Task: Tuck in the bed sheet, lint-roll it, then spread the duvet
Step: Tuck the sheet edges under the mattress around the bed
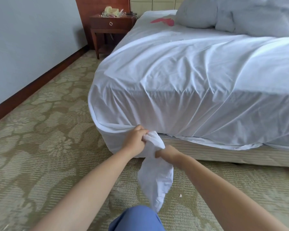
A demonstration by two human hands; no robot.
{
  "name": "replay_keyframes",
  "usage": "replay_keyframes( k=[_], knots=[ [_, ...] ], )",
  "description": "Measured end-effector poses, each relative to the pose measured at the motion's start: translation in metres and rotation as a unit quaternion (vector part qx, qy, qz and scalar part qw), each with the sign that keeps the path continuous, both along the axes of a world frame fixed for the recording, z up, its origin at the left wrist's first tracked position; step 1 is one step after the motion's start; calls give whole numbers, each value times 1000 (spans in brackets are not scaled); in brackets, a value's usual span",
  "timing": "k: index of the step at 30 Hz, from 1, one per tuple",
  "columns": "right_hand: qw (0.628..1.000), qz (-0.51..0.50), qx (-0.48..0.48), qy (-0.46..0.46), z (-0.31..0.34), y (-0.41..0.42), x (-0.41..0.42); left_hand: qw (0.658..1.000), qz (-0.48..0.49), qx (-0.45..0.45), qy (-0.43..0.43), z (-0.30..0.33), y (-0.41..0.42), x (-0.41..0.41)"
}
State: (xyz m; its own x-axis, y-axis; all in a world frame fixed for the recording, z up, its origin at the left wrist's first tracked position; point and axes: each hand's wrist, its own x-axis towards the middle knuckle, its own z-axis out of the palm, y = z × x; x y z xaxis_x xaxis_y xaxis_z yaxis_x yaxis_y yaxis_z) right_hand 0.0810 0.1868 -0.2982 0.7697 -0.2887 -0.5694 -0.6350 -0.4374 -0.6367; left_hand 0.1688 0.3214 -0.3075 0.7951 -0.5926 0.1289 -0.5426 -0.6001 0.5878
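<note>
Left hand (135,139) fingers (144,131) curled tight round a bunched corner of the white bed sheet (190,77), right at the bed's near left corner, low by the mattress bottom edge. Right hand (167,153) just beside it, slightly lower and nearer the camera, fingers wrapped round the same twisted bunch; the fingertips themselves are hidden behind the cloth. Loose sheet tail (154,184) hangs down from both hands toward the floor, ending near a blue-clad knee (137,219) at the bottom edge. Rest of the sheet lies over the mattress, wrinkled, draped down the bed's foot side; further right along that side its edge sits loose over the ribbed beige bed base (223,153), not tucked. Duvet (257,15), pale grey-white, heaped at the head end of the bed, with a pillow (195,12) beside it. A pink item (163,21) lies on the sheet just left of the pillow; cannot tell what it is. Floor round the bed is beige patterned carpet (40,130), a small white scrap (180,195) on it near the hanging tail. Dark wood nightstand (112,25) stands left of the bed's head end against a pale wall (23,39), with small yellowish clutter (111,10) on top, too small to identify.
</note>
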Motion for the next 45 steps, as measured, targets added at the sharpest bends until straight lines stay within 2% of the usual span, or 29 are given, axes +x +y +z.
replay_keyframes(
  k=[2, 4, 6, 8, 9, 11, 13, 15, 18, 22, 24, 26, 27, 28, 29, 30, 31, 34, 36, 38, 41, 42, 43, 45],
  knots=[
    [997, -64, 24, -28, 0, 0, 2, 1000, -17, -7, 0, -10, 9, -5],
    [995, -89, 17, -33, 2, -1, 3, 999, -3, 3, -40, -19, 22, -12],
    [994, -100, 36, -14, 5, -3, 3, 992, 56, 26, -112, -27, 34, -21],
    [994, -54, 79, 46, 8, -6, 2, 983, 122, -3, -137, -30, 40, -28],
    [989, -9, 113, 94, 8, -5, 2, 980, 165, -27, -112, -27, 41, -30],
    [968, 68, 159, 184, 7, 1, 3, 959, 277, -54, 9, -25, 42, -29],
    [953, 125, 159, 224, 7, 12, 2, 915, 374, -77, 131, -26, 43, -28],
    [944, 175, 167, 226, 7, 26, 0, 870, 435, -135, 188, -27, 40, -29],
    [926, 223, 197, 231, 9, 37, -2, 825, 473, -210, 228, -20, 29, -33],
    [913, 241, 216, 247, 12, 37, -1, 774, 523, -315, 166, -20, 30, -40],
    [911, 244, 221, 248, 13, 34, -1, 751, 551, -321, 171, -24, 38, -41],
    [911, 245, 229, 242, 16, 31, -2, 708, 572, -298, 288, -28, 42, -37],
    [913, 241, 231, 237, 17, 30, -1, 670, 549, -308, 394, -25, 42, -35],
    [916, 234, 232, 230, 20, 31, -1, 626, 496, -348, 491, -24, 41, -33],
    [919, 230, 230, 224, 23, 32, -1, 600, 434, -365, 565, -27, 39, -29],
    [922, 227, 224, 218, 26, 34, -1, 601, 383, -357, 604, -32, 35, -26],
    [927, 223, 214, 212, 27, 34, 0, 615, 357, -354, 607, -31, 32, -24],
    [957, 198, 133, 164, 22, 33, 4, 646, 340, -397, 556, -4, 29, -18],
    [980, 184, -5, 80, 16, 26, 10, 652, 342, -426, 525, 5, 31, -14],
    [982, 148, -115, -29, 13, 23, 14, 674, 324, -434, 502, 14, 34, -12],
    [974, 97, -169, -114, 11, 28, 18, 724, 292, -433, 450, 38, 36, -12],
    [973, 82, -175, -129, 10, 30, 21, 750, 279, -428, 420, 49, 37, -9],
    [971, 70, -180, -140, 10, 33, 24, 795, 250, -403, 377, 61, 37, -6],
    [968, 38, -197, -150, 10, 36, 32, 895, 154, -290, 301, 88, 32, -1]
  ],
)
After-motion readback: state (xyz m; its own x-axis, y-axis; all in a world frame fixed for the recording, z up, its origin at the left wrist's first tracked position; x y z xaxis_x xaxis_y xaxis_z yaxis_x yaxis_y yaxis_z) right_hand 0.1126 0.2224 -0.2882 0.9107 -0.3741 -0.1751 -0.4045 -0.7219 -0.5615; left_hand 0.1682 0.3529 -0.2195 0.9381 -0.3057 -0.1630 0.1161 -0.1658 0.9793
